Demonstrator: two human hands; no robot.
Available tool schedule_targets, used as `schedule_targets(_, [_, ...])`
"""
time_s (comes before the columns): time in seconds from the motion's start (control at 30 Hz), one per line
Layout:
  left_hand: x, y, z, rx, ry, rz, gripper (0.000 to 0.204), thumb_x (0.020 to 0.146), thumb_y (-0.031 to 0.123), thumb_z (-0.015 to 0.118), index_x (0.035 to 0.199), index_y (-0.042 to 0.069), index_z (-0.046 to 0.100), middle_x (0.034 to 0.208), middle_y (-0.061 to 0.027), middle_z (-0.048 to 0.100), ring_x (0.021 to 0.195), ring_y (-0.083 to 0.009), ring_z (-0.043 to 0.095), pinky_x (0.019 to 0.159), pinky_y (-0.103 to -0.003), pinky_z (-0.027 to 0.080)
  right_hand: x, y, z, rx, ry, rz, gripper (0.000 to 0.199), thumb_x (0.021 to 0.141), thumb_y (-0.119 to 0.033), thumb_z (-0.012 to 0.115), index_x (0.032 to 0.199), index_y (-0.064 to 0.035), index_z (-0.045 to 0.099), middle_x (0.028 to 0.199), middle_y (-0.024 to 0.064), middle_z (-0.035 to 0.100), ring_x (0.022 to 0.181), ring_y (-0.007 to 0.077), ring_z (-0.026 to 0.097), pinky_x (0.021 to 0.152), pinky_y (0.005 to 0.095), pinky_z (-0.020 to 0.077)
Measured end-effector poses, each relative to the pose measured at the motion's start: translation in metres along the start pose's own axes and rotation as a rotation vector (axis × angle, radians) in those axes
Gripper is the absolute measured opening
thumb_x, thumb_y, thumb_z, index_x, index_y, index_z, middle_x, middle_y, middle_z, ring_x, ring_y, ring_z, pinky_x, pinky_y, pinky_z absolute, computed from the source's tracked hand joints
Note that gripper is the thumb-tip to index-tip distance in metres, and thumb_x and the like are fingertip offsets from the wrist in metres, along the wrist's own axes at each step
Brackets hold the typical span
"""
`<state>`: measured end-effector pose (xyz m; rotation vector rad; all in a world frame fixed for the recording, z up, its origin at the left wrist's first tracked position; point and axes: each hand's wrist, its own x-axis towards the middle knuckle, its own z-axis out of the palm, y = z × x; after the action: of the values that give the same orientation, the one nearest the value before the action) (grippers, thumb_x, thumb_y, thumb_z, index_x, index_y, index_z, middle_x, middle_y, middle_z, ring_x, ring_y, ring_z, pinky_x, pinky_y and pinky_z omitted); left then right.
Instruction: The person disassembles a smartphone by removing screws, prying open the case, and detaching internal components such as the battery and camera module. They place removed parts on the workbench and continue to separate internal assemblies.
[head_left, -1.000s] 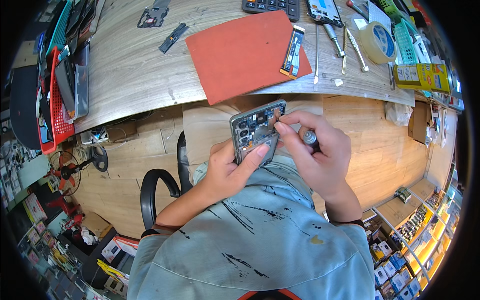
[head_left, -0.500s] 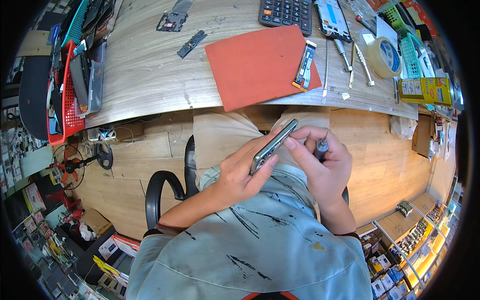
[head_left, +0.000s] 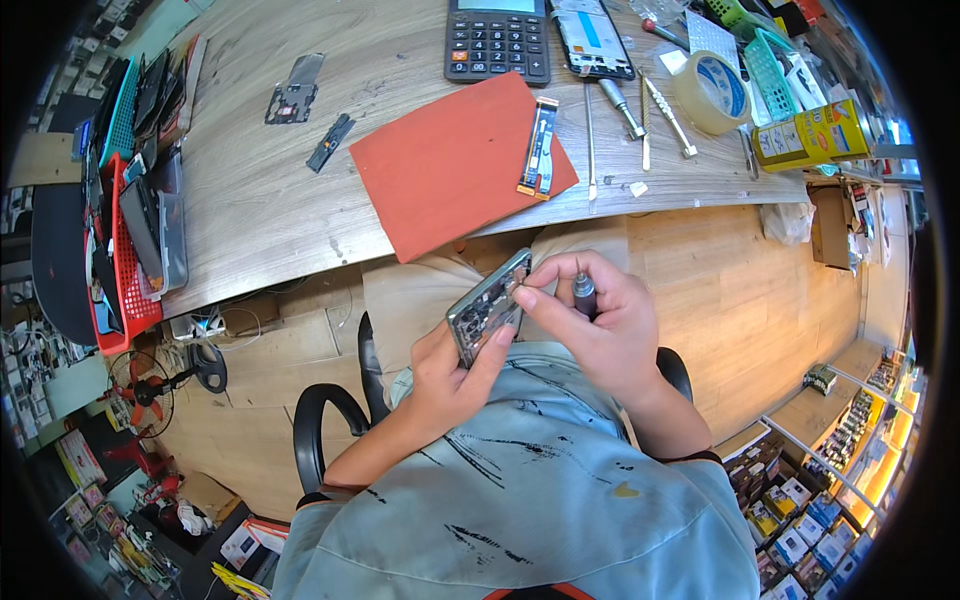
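Note:
My left hand [head_left: 440, 378] grips an opened phone [head_left: 488, 308] over my lap, thumb along its near side and fingers behind. The phone is tilted, with its bare inner parts facing up toward me. My right hand [head_left: 618, 335] keeps a small dark screwdriver [head_left: 584, 292] tucked in its curled fingers, the thin tip pointing up. The right thumb and index fingertip come together at the phone's upper right edge. Whether they pinch a tiny part there is too small to tell.
On the wooden desk lie a red mat [head_left: 440, 165] with flex cables [head_left: 540, 145], a calculator [head_left: 497, 45], a phone frame [head_left: 592, 42], thin metal tools [head_left: 670, 118], a tape roll [head_left: 690, 95] and a yellow can [head_left: 812, 137]. A red basket [head_left: 125, 265] hangs at the left edge.
The phone has turned from nearly edge-on to show its inside. My view has shifted, so the desk things sit farther left. The right hand stays at the phone's edge with the screwdriver.

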<state>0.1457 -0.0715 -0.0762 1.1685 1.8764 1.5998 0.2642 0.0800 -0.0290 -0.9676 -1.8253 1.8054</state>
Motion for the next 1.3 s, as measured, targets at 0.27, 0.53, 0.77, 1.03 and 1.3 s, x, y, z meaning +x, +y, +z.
schedule_targets(0.27, [0.001, -0.001, 0.006, -0.085, 0.047, -0.037, 0.025, 0.101, 0.005, 0.078, 0.124, -0.006, 0.076, 0.094, -0.0106, 0.077, 0.079, -0.0141, 0.068, 0.071, -0.029, 0.054, -0.003, 0.004, 0.006, 0.026, 0.055, -0.109, 0.017, 0.095, -0.003, 0.086, 0.11, -0.003, 0.076, 0.075, -0.0109, 0.047, 0.064, -0.003, 0.037, 0.054, 0.0198, 0.0254])
schedule_targets(0.53, [0.002, 0.006, 0.0, -0.207, 0.068, -0.2, 0.026, 0.102, 0.011, 0.079, 0.12, -0.006, 0.076, 0.093, -0.0072, 0.077, 0.075, -0.0109, 0.066, 0.069, -0.027, 0.052, -0.002, 0.001, 0.003, 0.08, -0.012, -0.025, 0.016, 0.099, -0.005, 0.083, 0.111, -0.0016, 0.072, 0.083, -0.0102, 0.059, 0.068, -0.0043, 0.048, 0.057, 0.0165, 0.0353])
schedule_targets(0.77, [0.014, 0.026, -0.005, -0.509, -0.017, -0.48, 0.033, 0.113, 0.019, 0.065, 0.129, -0.009, 0.073, 0.11, -0.0177, 0.081, 0.097, -0.0222, 0.079, 0.085, -0.035, 0.064, 0.003, -0.009, -0.016, 0.11, -0.013, 0.032, 0.019, 0.101, -0.002, 0.079, 0.119, -0.0021, 0.071, 0.085, -0.0105, 0.056, 0.072, -0.0034, 0.046, 0.063, 0.0166, 0.0346])
schedule_targets(1.03, [0.025, 0.039, -0.011, -0.786, -0.092, -0.734, 0.037, 0.114, 0.023, 0.063, 0.134, -0.008, 0.068, 0.114, -0.0215, 0.08, 0.1, -0.0272, 0.081, 0.086, -0.037, 0.067, 0.007, -0.013, -0.029, 0.046, 0.024, 0.048, 0.024, 0.101, -0.003, 0.077, 0.125, -0.0005, 0.072, 0.084, -0.0116, 0.054, 0.073, -0.0026, 0.041, 0.063, 0.0188, 0.0283])
schedule_targets(1.3, [0.027, 0.044, -0.011, -0.825, -0.106, -0.771, 0.035, 0.114, 0.02, 0.063, 0.136, -0.007, 0.064, 0.111, -0.021, 0.08, 0.096, -0.0261, 0.081, 0.083, -0.037, 0.067, 0.007, -0.019, -0.034, -0.284, -0.01, -0.185, 0.028, 0.097, -0.002, 0.078, 0.125, -0.0006, 0.076, 0.08, -0.0092, 0.053, 0.071, -0.0005, 0.042, 0.062, 0.0206, 0.0283])
